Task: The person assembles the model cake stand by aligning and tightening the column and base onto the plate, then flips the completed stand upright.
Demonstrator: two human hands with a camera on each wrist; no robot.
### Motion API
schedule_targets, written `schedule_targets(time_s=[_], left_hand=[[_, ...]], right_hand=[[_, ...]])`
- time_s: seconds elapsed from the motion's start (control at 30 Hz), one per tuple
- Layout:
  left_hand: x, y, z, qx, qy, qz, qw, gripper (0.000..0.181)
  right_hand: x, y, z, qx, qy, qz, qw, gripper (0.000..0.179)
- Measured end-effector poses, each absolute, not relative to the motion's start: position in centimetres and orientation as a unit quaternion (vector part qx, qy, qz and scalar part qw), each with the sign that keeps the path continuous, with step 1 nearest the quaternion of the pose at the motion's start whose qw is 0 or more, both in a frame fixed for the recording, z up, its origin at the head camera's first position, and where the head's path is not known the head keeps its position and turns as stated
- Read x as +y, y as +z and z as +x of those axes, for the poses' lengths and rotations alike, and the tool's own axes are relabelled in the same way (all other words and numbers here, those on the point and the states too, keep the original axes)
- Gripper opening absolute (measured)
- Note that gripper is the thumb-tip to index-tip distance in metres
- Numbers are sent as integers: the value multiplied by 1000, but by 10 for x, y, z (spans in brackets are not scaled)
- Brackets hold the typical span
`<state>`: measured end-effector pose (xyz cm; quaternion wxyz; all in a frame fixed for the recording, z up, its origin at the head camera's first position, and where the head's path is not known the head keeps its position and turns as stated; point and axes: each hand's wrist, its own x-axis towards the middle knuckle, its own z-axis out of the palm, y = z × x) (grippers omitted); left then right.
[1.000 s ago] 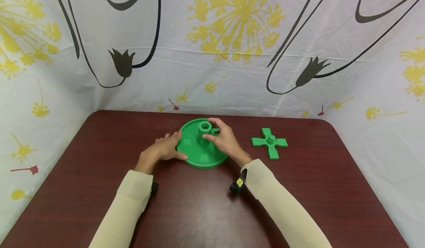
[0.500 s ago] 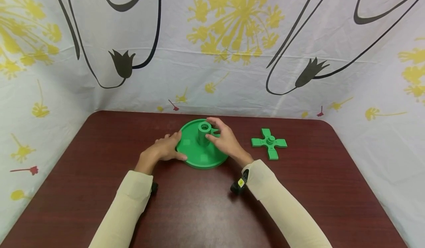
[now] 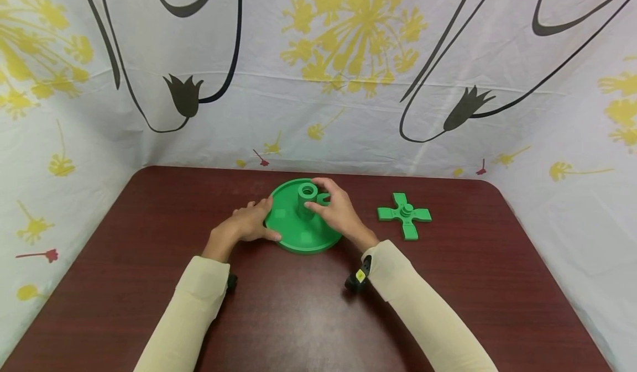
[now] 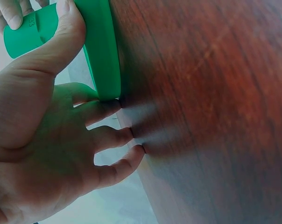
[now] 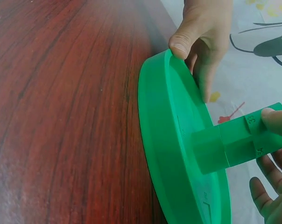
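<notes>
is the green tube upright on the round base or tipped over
Upright: the green tube stands on the round base, its open top facing upward in the head view, the right hand holding it.

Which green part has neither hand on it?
The four-armed cross, lying on the table to the right of the round base. The left hand grips the base's rim; the right hand holds the upright tube.

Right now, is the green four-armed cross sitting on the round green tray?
No, the green four-armed cross lies on the dark red tabletop, apart from the round green tray.
</notes>
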<state>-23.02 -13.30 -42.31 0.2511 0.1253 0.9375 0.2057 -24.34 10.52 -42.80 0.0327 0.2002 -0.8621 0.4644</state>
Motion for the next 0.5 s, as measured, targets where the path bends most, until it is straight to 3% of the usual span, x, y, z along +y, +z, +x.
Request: schedule_targets(time_s=[0.5], left_hand=[[-132, -424, -230, 937, 208, 126, 251, 105]], right_hand=[[111, -431, -248, -833, 495, 246, 13, 56]])
